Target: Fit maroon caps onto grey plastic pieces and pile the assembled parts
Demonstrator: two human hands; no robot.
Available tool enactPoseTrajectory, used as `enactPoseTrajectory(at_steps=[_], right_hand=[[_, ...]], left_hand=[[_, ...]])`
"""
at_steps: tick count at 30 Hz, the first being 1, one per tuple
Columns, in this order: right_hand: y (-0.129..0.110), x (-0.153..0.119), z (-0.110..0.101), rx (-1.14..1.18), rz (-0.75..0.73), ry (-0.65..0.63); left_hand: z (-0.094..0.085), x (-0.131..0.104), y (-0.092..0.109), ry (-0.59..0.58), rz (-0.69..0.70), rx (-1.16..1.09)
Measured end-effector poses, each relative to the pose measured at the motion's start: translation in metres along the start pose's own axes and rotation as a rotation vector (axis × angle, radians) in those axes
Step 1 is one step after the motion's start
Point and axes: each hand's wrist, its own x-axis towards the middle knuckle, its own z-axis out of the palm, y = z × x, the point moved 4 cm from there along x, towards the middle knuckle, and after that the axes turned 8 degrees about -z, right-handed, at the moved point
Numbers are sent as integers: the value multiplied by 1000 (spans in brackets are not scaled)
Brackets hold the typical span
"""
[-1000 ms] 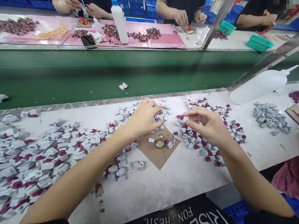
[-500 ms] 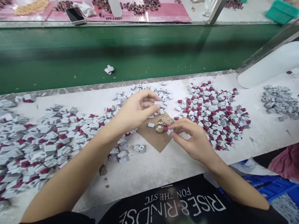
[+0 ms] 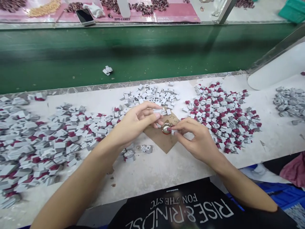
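My left hand (image 3: 140, 122) is closed, thumb and fingers pinching a small light-grey plastic block (image 3: 157, 111) above the brown cardboard square (image 3: 166, 147). Between the thumb and fingertips of my right hand (image 3: 196, 136) is a small grey-and-maroon plastic piece (image 3: 174, 131). Its maroon end meets the round ornate container (image 3: 166, 128), which has a pale, shiny centre and lies on the cardboard. My left fingertips are just left of that container and partly hide what lies beneath them. Loose light-grey blocks (image 3: 152, 94) are heaped just beyond my left hand.
Grey-and-maroon pieces form a heap (image 3: 228, 114) on the right and a wide spread (image 3: 47, 143) on the left. Plain grey pieces (image 3: 290, 101) lie far right, by a white cylinder (image 3: 276, 68). Beyond the table edge runs a green belt (image 3: 143, 54) carrying a few pieces (image 3: 107, 70).
My right hand has brought the maroon end over the round container's centre. My left hand has come lower, nearer the container, still pinching its block. The view has shifted slightly.
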Motion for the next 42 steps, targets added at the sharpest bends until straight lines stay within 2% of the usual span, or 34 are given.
enactPoseTrajectory(at_steps=[3,6,11,15,18,30,35,37,40,42], right_hand=[[-1,0,-4,99,54,57],[2,2,-9,300,139,168],[18,5,-10,537,294,285],[23,7,-10,576,313,327],[20,8,-12,595,281,339],[15,13,-14,552,268,298],[20,14,-14,575,282,236],[21,16,-14,600,284,217],[23,24,-21,577,279,155],[27,31,-36,423,258,130]], left_hand=[[2,0,-4,-6,-46,-68],[8,0,-4,-38,-91,-127],[22,2,2,-59,-44,-133],[31,7,4,-16,35,-156],[37,9,2,-31,49,-188],[42,7,8,-85,89,-55],[41,4,13,-33,190,86],[41,5,14,-17,187,130],[40,12,20,-41,159,204],[37,22,31,-36,166,286]])
